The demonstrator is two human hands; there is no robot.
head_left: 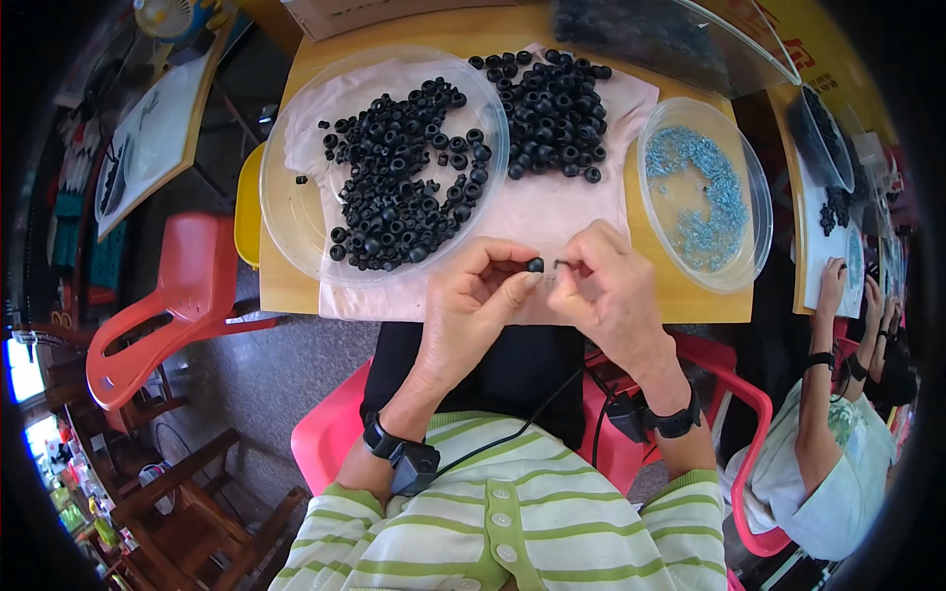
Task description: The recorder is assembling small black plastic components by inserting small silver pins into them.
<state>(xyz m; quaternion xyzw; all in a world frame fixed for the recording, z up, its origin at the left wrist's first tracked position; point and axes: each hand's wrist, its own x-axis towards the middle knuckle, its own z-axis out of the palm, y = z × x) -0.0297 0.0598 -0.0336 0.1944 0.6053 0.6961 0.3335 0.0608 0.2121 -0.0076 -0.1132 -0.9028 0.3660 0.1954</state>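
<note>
Pinching a small black rubber grommet (pixel 534 264) in your left hand (pixel 471 310) grip, your right hand (pixel 608 294) grips a small metal screw (pixel 561 263) just beside, aligned for mating.

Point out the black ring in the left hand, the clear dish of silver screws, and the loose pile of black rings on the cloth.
black ring (pixel 534 264): head view, its side at the fingertips.
clear dish (pixel 757 177): head view, right rim.
loose pile (pixel 554 113): head view, middle.
</note>
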